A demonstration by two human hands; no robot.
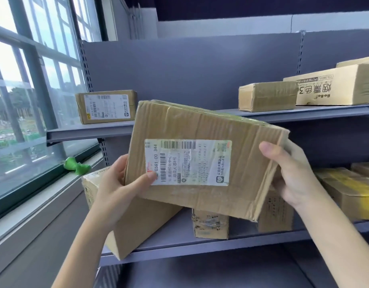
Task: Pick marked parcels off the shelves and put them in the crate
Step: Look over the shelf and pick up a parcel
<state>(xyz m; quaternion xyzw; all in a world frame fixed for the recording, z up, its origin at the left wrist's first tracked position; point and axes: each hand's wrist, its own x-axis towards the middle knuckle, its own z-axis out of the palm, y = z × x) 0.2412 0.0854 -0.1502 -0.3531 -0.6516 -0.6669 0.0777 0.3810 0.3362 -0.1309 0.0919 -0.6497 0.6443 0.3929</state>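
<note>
A flat brown cardboard parcel (202, 129) with a white shipping label (187, 162) is held up in front of the shelves, tilted down to the right. My left hand (119, 188) grips its lower left corner, thumb on the label's edge. My right hand (291, 173) grips its right edge, thumb on the front face. No crate is in view.
The upper shelf (92, 129) carries a small labelled box (106, 106) at left and two boxes (266, 95) (337, 86) at right. The lower shelf (179, 246) holds a large box (133, 225), small boxes (210, 223) and a yellow-taped parcel (350, 190). A window (23, 90) runs along the left.
</note>
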